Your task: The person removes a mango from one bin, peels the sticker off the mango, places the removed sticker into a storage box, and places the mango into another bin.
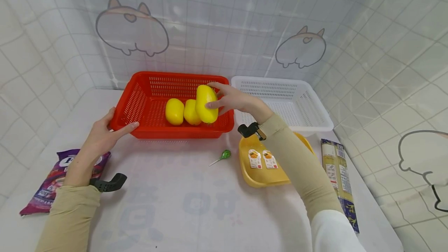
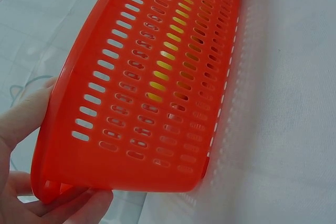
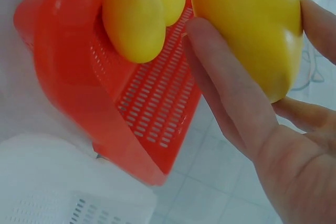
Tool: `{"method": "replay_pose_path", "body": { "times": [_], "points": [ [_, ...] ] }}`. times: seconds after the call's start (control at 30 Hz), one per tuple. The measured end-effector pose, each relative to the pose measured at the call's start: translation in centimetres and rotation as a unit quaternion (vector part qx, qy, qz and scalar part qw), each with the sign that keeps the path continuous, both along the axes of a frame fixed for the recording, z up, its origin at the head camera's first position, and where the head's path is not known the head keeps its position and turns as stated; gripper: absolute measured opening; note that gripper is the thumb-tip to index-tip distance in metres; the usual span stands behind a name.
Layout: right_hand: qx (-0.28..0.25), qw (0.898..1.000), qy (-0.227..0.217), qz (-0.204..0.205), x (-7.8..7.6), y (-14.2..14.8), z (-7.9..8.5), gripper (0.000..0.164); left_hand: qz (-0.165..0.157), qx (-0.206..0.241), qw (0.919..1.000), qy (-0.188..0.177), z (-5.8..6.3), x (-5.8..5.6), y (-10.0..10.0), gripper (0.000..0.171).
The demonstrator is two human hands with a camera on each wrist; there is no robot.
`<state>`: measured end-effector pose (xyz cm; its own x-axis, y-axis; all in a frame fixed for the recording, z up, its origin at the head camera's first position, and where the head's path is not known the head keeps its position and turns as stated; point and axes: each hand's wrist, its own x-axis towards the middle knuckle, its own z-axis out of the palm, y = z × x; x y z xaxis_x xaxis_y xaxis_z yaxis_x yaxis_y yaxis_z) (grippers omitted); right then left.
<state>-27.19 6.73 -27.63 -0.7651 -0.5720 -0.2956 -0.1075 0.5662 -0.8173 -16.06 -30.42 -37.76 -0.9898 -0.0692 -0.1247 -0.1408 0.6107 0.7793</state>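
My right hand (image 1: 231,98) holds a yellow mango (image 1: 205,104) above the right end of the red basket (image 1: 182,133). In the right wrist view the fingers lie around the held mango (image 3: 252,30). Two more yellow mangoes, one on the left (image 1: 174,112) and one in the middle (image 1: 190,112), lie inside the basket. My left hand (image 1: 101,133) grips the basket's front left corner. The left wrist view has the thumb on the rim and the other fingers beneath it, against the slotted red wall (image 2: 136,77).
A white basket (image 1: 322,114) stands to the right of the red one. In front are a yellow tray (image 1: 259,180) with two stickers, and a green lollipop (image 1: 225,154). A purple snack bag (image 1: 49,189) lies at left, a long packet (image 1: 337,174) at right. A tiled wall covering rises behind.
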Motion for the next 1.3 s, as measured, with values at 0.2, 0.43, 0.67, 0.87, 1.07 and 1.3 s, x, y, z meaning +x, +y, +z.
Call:
{"method": "replay_pose_path", "body": {
  "times": [0.2,0.43,0.67,0.87,1.07,1.3],
  "points": [
    [0.008,1.0,-0.017,-0.005,-1.2,-0.8,0.0,0.081,0.0,0.003,1.0,0.002,-0.1,0.0,0.0,0.112],
    [0.023,0.998,-0.047,-0.024,-2.4,-1.8,-0.1,0.082,-0.002,0.004,1.0,0.006,-0.2,0.0,0.0,0.109],
    [0.035,0.996,-0.067,-0.038,-3.8,-2.3,-0.8,0.081,-0.003,0.005,1.0,0.007,-0.3,0.0,0.1,0.108],
    [0.048,0.993,-0.088,-0.067,-4.9,-2.8,-1.2,0.08,-0.004,0.005,0.9999,0.01,-0.3,0.1,0.0,0.108],
    [0.069,0.99,-0.093,-0.076,-5.5,-3.1,-1.5,0.081,-0.003,0.003,1.0,0.009,-0.3,0.0,0.0,0.108],
    [0.094,0.988,-0.088,-0.08,-5.6,-3.3,-1.9,0.078,-0.002,0.002,0.9999,0.01,-0.2,0.0,0.1,0.109]
  ]
}}
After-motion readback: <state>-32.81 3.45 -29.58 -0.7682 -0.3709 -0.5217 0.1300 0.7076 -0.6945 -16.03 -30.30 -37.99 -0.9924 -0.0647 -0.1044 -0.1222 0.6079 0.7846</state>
